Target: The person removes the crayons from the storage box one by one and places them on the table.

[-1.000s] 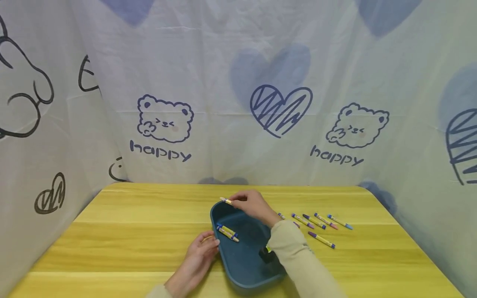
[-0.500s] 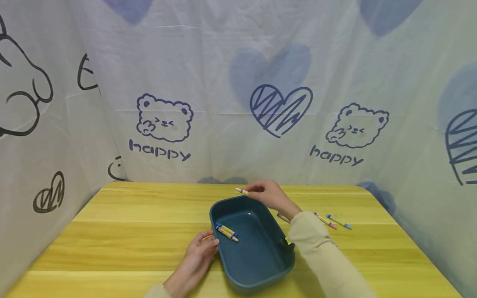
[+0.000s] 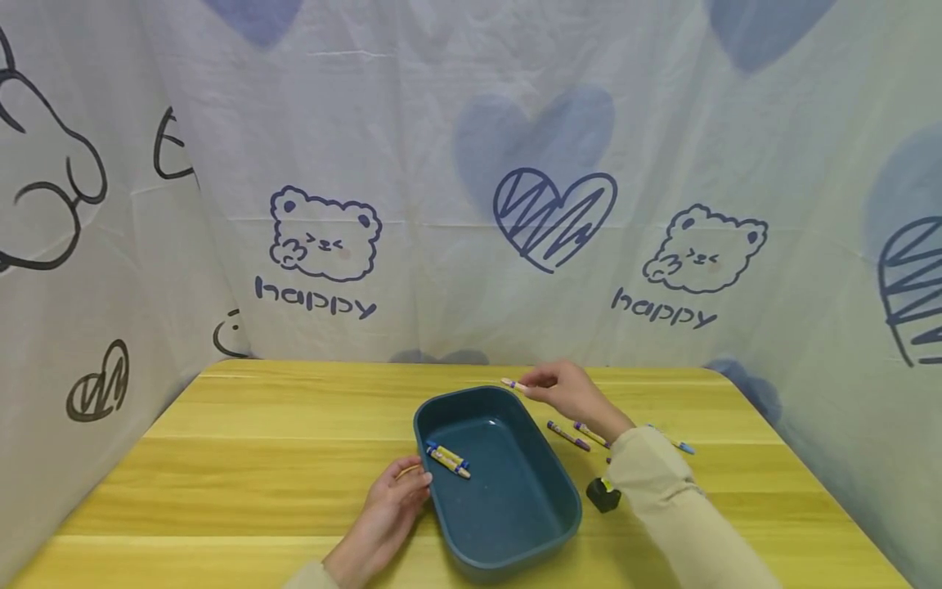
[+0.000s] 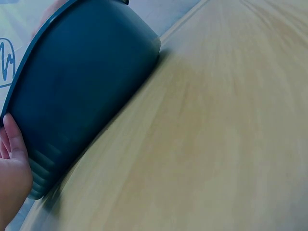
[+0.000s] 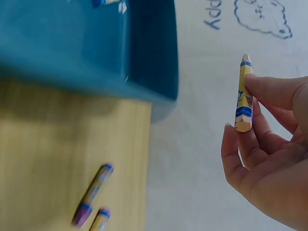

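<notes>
My right hand pinches a pale, peach-tipped crayon in a yellow wrapper between thumb and fingers. It is just beyond the far right corner of a dark teal plastic bin, above the table. Against the bin's left side rests my left hand, its thumb tip touching near the rim in the left wrist view and its fingers loosely bent. Inside the bin, by its left wall, two crayons lie side by side.
Several crayons lie on the wooden table right of the bin, including a purple crayon and a blue crayon; the right forearm partly covers them. A small black device sits by the right sleeve. A printed curtain hangs behind.
My right hand has moved right with the pale crayon, from over the bin's far left corner to past its far right corner. The left hand and bin stay put.
</notes>
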Demonstrator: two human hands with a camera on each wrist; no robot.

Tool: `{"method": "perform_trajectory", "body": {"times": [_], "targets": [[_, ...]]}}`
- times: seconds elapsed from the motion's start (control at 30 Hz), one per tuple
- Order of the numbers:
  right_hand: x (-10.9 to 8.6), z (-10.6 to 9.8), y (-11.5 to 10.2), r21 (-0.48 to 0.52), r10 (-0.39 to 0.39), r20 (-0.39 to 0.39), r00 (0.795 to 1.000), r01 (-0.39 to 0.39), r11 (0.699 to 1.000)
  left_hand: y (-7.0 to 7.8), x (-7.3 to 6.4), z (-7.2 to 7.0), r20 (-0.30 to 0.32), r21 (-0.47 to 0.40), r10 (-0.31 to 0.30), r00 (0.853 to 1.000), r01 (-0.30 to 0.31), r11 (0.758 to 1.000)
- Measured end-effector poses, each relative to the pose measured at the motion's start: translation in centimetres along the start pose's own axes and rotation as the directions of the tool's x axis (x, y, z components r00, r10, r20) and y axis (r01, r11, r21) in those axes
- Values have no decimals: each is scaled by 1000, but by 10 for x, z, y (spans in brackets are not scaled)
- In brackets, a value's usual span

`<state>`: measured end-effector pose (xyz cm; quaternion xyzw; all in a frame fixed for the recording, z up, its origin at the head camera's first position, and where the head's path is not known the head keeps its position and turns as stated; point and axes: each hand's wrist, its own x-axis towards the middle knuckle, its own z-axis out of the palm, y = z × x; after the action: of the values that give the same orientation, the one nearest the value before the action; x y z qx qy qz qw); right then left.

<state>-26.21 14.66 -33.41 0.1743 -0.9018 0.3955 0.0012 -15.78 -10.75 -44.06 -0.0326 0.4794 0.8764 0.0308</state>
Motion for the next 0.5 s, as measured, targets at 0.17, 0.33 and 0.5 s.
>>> {"method": "perform_trajectory", "body": {"times": [0.17,0.33,0.5], "targets": [[-10,-6,21,-3,53,-8,999,-53,999,0,0,0,0,3,-7,1000,7,1000],[-19,-10,41,11,102,-21,995,-101,995,0,0,0,-2,-2,-3,1000,3,1000],[-28,-14,57,1,138,-37,990,-138,990,-1,0,0,-9,-10,-1,1000,1,1000]]}}
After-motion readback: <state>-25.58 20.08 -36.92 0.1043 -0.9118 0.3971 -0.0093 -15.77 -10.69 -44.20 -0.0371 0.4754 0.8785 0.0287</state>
